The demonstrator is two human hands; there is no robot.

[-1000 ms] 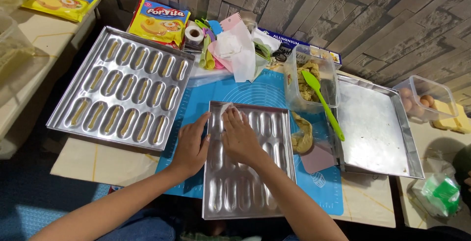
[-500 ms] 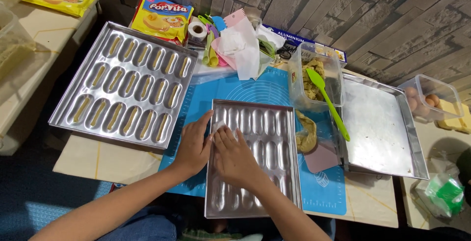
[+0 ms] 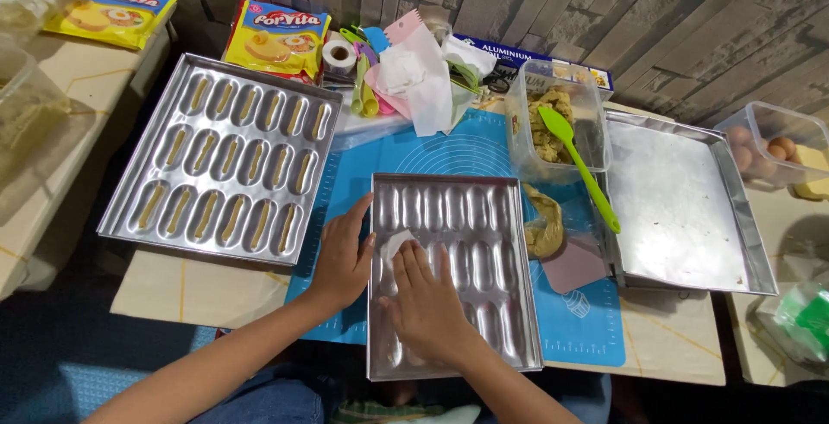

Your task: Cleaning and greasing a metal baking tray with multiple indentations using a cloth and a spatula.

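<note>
I'm greasing the empty mould tray (image 3: 458, 277) on the blue mat: right hand (image 3: 423, 303) flat, fingers pressing a white paper (image 3: 395, 243); left hand (image 3: 343, 260) spread, steadying its left rim. Next, I'd judge, the untouched right-hand cavities.

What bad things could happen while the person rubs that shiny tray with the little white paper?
The tray sticks out past the table edge toward the person, so pressing with the right hand might tip it, though the left hand steadies its side. The green spatula leans out of the clear tub close by; a bumped elbow could knock it over.
</note>
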